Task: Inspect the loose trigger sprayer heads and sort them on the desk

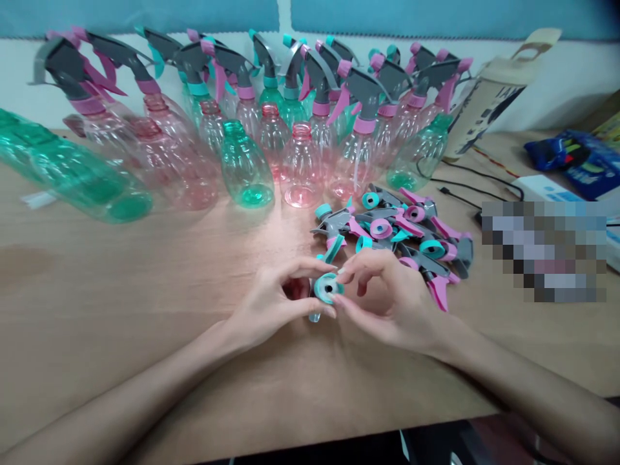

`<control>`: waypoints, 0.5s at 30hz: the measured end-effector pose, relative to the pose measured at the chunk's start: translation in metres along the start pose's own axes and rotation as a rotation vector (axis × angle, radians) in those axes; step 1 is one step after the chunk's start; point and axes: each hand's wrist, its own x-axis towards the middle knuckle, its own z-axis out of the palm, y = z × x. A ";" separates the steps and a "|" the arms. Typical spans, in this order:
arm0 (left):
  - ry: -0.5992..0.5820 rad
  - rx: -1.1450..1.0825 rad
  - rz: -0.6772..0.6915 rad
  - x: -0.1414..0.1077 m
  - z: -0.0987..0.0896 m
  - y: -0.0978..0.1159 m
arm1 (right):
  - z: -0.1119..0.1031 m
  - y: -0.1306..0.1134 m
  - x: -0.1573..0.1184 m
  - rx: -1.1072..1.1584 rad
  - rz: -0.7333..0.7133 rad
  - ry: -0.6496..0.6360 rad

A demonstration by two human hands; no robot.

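Plastic spray top (321, 284), just one, round and smooth at its end, is pinched between our left hand (271, 294) and our right hand (394, 297), just in front of a bumpy pile of spray tops (380, 228). Behind that pile we see over ten shiny, curvy bottles (303, 168) and one tall cup (487, 106).

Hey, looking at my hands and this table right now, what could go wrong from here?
Your left hand and right hand meet around a small spray head; a loose grip might drop it on the table.
The loose pile of spray heads lies just beyond your right hand, so a bump could scatter it.
The capless green bottle stands close to others; knocking it could perhaps topple its neighbours.
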 end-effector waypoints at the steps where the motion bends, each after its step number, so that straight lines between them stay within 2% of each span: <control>1: -0.007 0.014 0.001 0.000 -0.001 -0.001 | 0.000 -0.002 0.000 -0.008 -0.001 -0.019; 5: -0.036 0.098 0.004 -0.001 -0.003 -0.003 | -0.001 -0.004 0.001 -0.038 -0.049 -0.108; 11: -0.098 0.250 0.051 -0.001 -0.006 -0.002 | -0.003 -0.001 0.003 -0.090 -0.208 -0.194; 15: -0.115 0.282 0.052 -0.001 -0.006 -0.003 | -0.005 -0.001 0.004 -0.093 -0.201 -0.239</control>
